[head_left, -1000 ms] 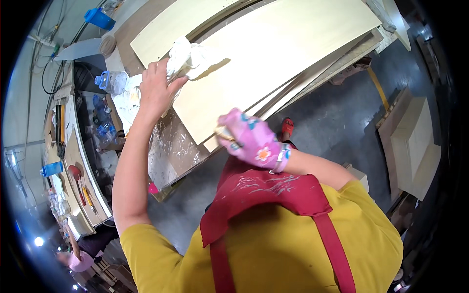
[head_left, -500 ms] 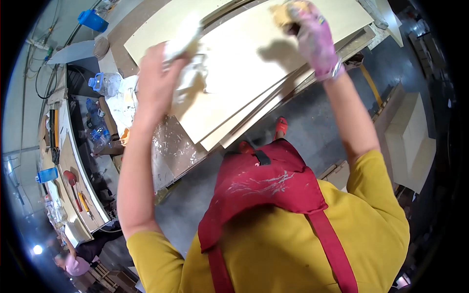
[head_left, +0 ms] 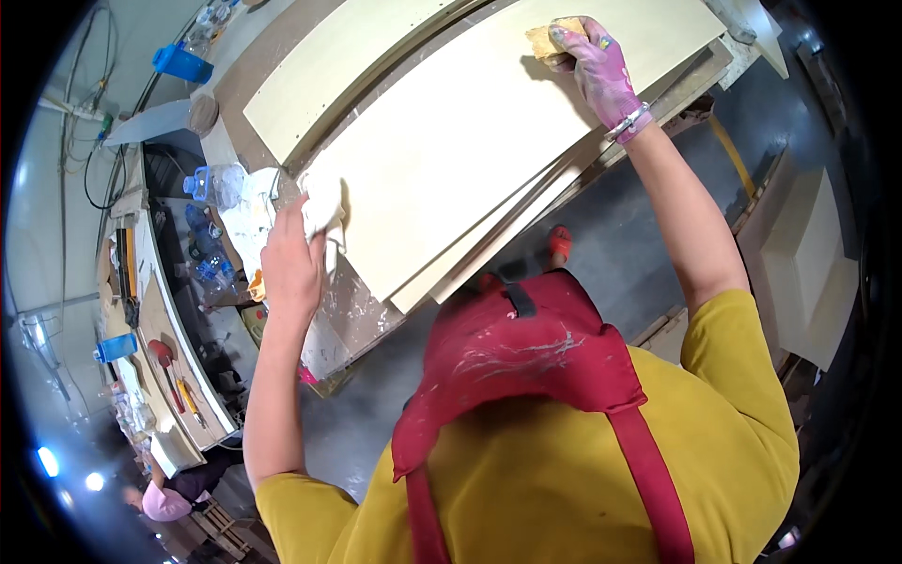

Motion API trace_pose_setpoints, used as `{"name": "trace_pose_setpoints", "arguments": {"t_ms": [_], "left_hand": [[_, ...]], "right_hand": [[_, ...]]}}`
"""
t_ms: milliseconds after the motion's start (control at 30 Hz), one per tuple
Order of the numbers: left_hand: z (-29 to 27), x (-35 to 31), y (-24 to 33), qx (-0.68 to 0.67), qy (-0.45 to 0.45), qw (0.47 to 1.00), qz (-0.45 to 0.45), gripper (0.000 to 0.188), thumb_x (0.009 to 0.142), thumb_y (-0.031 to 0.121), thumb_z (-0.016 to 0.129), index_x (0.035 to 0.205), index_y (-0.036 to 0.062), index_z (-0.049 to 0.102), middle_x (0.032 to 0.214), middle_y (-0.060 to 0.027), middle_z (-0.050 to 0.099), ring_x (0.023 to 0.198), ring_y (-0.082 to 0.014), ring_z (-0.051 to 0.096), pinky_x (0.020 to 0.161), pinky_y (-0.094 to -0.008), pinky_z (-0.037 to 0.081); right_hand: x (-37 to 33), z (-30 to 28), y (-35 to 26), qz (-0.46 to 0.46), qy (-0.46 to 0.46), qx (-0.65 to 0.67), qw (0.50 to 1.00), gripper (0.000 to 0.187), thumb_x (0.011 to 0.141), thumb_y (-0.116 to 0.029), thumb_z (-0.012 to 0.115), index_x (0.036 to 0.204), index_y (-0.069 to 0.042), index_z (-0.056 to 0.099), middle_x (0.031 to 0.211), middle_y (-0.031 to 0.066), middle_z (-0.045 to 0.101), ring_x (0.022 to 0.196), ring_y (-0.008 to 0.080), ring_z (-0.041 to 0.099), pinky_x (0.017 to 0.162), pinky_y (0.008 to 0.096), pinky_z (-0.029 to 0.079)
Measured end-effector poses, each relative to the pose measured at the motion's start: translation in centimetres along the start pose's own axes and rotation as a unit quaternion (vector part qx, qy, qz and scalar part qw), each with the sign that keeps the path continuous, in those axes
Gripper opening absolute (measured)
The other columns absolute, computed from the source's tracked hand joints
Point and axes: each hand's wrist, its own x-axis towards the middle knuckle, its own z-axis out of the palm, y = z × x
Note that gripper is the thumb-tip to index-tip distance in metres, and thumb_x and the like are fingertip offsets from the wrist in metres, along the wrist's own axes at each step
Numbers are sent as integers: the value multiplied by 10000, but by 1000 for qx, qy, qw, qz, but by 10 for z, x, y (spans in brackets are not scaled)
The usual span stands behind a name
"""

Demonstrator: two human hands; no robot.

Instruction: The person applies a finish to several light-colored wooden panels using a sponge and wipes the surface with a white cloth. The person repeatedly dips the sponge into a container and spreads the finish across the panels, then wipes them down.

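Observation:
A white cloth (head_left: 324, 202) is gripped in my bare left hand (head_left: 293, 258), at the left end of a pale cream board (head_left: 451, 141). My right hand (head_left: 603, 80), in a stained pink glove, is closed round a yellow sponge (head_left: 552, 39) above the far right part of that board. The sponge casts a shadow on the surface. Beneath the top board lie more boards (head_left: 423, 282), their near edges fanned out. A second cream panel (head_left: 329, 75) with small holes along it lies beyond, across a narrow gap.
Left of the boards are a clear jug with a blue lid (head_left: 214, 184) and white rags (head_left: 252, 221). A blue container (head_left: 182, 64) stands at the far left. A side bench (head_left: 169, 329) holds hand tools. Cream panels (head_left: 799, 254) lean at the right. Another person (head_left: 167, 501) is at the lower left.
My left hand has drawn back toward me and left with the cloth, off the board's middle. White smears there no longer show. My right hand keeps the sponge, having shifted slightly.

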Motion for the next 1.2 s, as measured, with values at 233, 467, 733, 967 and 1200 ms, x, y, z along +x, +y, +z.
{"name": "trace_pose_setpoints", "arguments": {"t_ms": [233,467,733,967,1200], "left_hand": [[30,-11,74,111,10,974,197,640,677,198,729,1294,253,570,1196,-129,540,1010,-280,554,809,-435,438],[-33,-26,-10,47,104,993,-29,382,768,145,646,1147,101,628,1041,-153,594,894,-329,621,761,-414,512],[-8,-15,-28,-91,-16,970,-226,353,908,242,549,1193,35,575,1083,-185,606,989,-317,610,870,-394,483],[19,50,21,-54,74,996,19,480,841,325,633,1208,26,550,1177,-221,584,1083,-377,566,952,-443,455],[13,111,-57,38,-3,988,-147,394,879,362,559,1132,62,597,955,-195,678,884,-376,650,760,-433,495]], "right_hand": [[-1,-2,0,-6,-16,-32,999,405,877,-312,675,1122,-8,569,924,45,620,829,91,601,716,231,500],[-5,0,-5,16,-10,-9,1000,339,897,-284,654,1084,-9,588,913,41,619,784,73,586,688,219,495],[-4,4,-14,48,-29,-18,998,326,901,-284,651,1081,-20,585,883,23,618,737,64,567,652,206,469],[-4,1,-6,42,-30,-32,998,313,908,-287,639,1076,-29,581,874,8,608,731,56,551,630,203,448],[-4,1,-12,49,-42,-31,997,346,893,-310,667,1072,-28,573,851,4,600,716,58,557,626,200,458]]}}
